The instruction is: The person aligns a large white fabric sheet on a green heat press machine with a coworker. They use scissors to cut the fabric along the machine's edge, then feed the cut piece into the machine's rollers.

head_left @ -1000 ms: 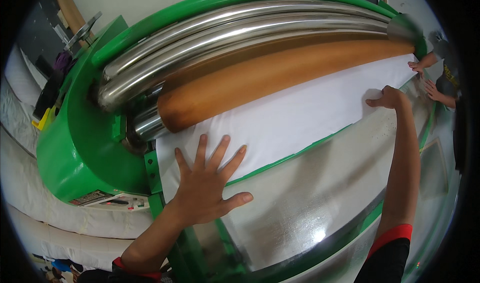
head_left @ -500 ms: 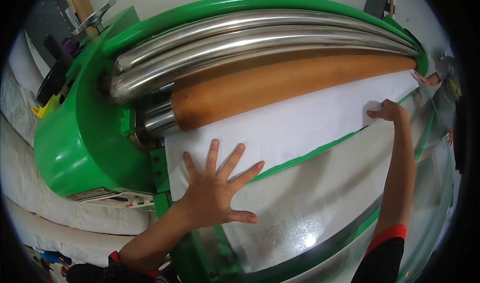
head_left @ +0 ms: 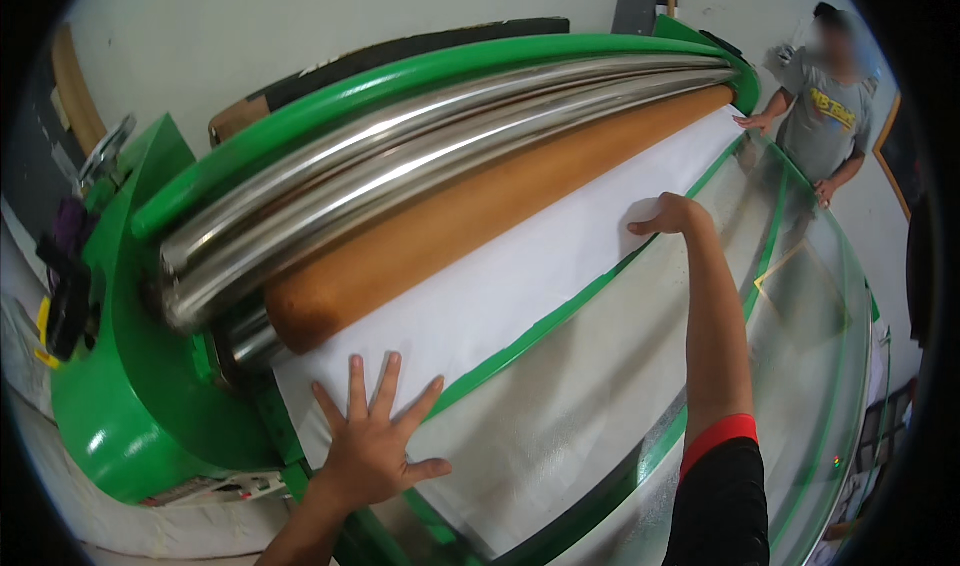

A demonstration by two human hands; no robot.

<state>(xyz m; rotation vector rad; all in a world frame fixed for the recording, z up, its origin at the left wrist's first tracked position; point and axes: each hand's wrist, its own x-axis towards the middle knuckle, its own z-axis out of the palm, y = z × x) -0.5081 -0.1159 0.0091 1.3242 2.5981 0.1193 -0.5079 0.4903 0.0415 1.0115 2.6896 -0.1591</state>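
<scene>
A white sheet (head_left: 520, 276) lies in a long strip along the front of an orange-brown roller (head_left: 480, 206). On its near left corner my left hand (head_left: 370, 456) rests palm down, fingers and thumb spread wide, holding nothing. Farther right, my right hand (head_left: 672, 216) touches the sheet near its green front edge. Its thumb points left, apart from the fingers, which are partly hidden behind the hand. At the sheet's far right end lies a co-worker's hand (head_left: 755, 121).
Polished steel rollers (head_left: 430, 156) run behind the orange-brown one, under a curved green bar (head_left: 420, 71). A green machine housing (head_left: 120, 396) stands at left. In front spreads a translucent, glossy table surface (head_left: 580, 416). The co-worker (head_left: 815, 116) in a grey shirt stands at the far right.
The view has swung, so the machine appears lower and farther left and the co-worker shows more fully. Both my hands keep much the same places on the sheet.
</scene>
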